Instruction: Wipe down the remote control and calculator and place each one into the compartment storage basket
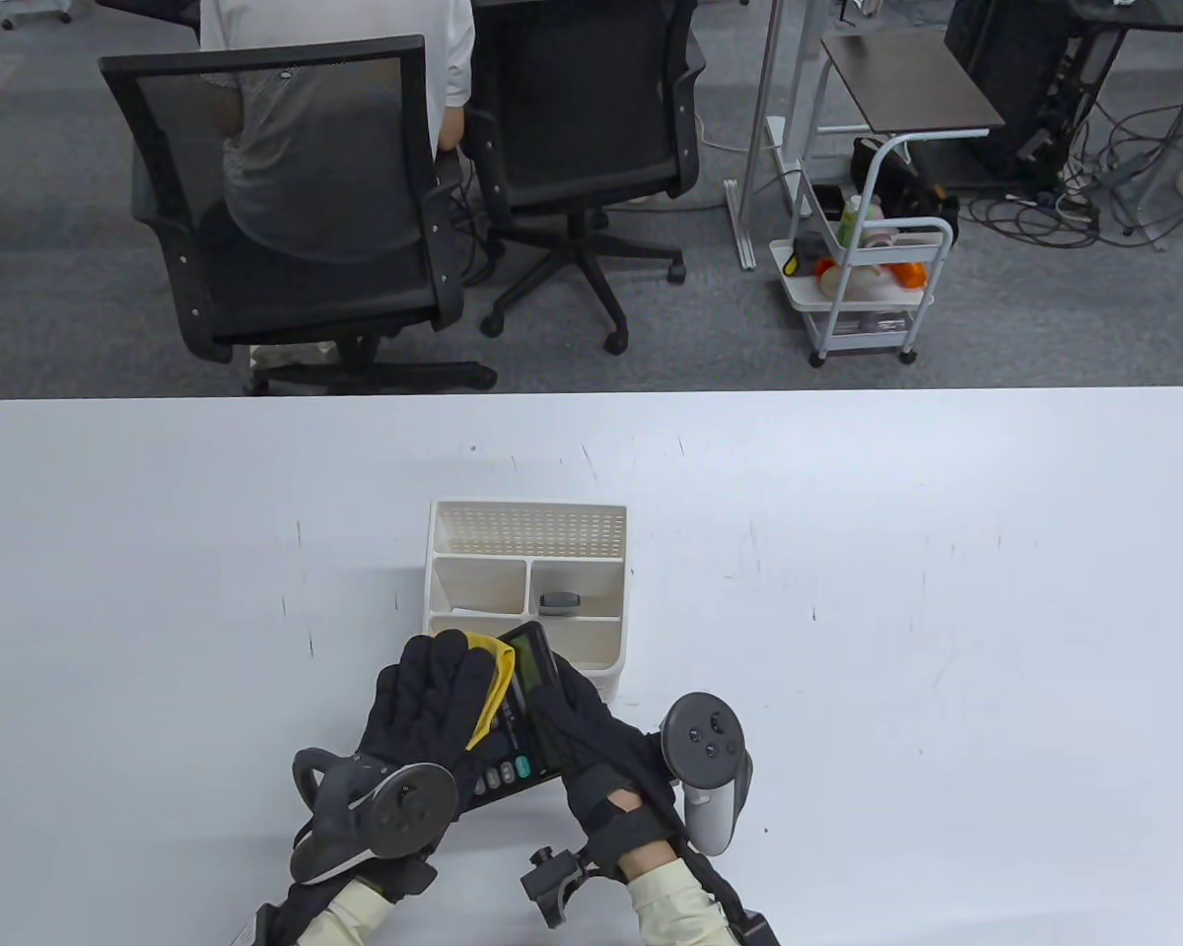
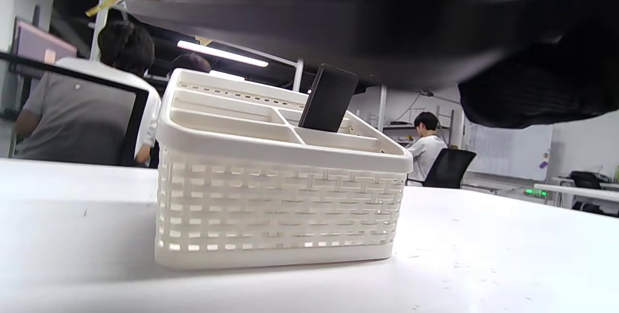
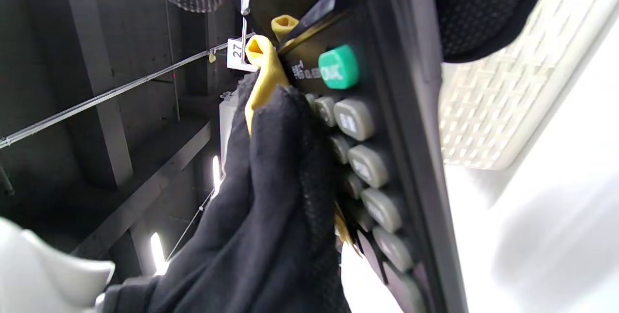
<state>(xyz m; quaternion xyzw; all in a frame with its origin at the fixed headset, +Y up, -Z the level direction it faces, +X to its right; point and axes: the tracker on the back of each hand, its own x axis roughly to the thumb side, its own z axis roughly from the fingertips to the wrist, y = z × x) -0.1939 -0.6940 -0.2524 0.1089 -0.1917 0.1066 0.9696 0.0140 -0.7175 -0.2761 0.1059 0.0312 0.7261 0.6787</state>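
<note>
My right hand grips a black calculator by its right edge and holds it tilted just in front of the white compartment basket. My left hand holds a yellow cloth against the calculator's keys. In the right wrist view the cloth sticks out above the left hand, beside the grey keys and a green key of the calculator. A dark remote control stands upright in the basket's middle right compartment; in the left wrist view the remote control pokes above the basket.
The basket's other compartments hold nothing that I can see. The white table spreads wide to both sides. Beyond its far edge are office chairs, a seated person and a white cart.
</note>
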